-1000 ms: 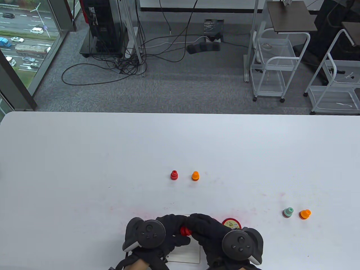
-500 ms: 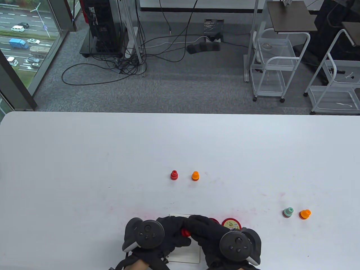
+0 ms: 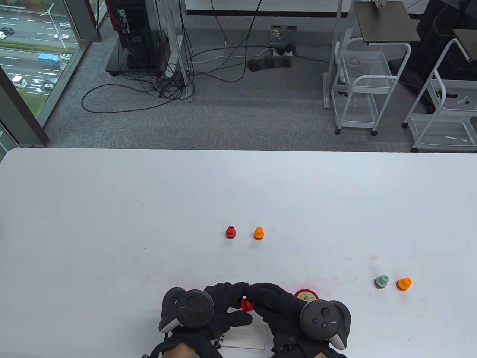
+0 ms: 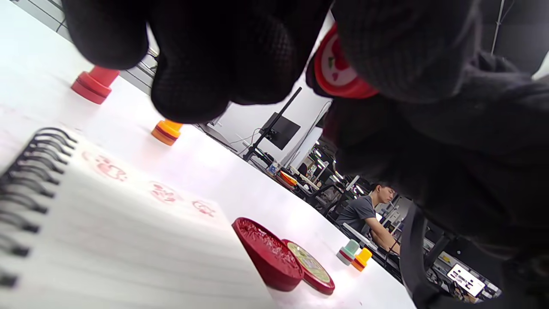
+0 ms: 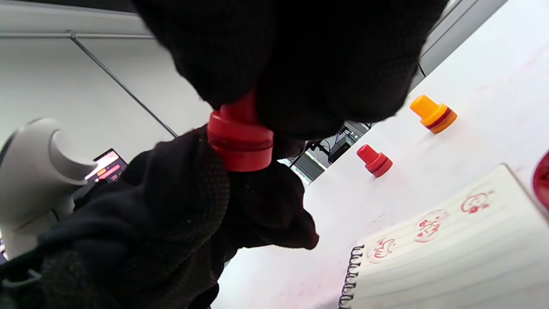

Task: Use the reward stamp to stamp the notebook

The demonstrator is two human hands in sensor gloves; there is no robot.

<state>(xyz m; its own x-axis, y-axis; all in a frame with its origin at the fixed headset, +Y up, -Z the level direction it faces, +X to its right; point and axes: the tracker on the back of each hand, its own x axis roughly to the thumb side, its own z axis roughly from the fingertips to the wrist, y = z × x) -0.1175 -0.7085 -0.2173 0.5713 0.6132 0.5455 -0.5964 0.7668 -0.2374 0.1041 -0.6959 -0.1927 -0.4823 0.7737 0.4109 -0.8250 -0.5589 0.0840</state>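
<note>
Both hands, the left hand [image 3: 223, 305] and right hand [image 3: 277, 304], pinch the red stamp [image 3: 247, 305] between them above the notebook [image 3: 244, 333], the right tracker now farther right.

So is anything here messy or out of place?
Yes: pinkish-red ink smears stain the white table around the spiral notebook and further right near the green stamp. The red ink pad sits open, leaning on its lid. Nothing looks broken.
</note>
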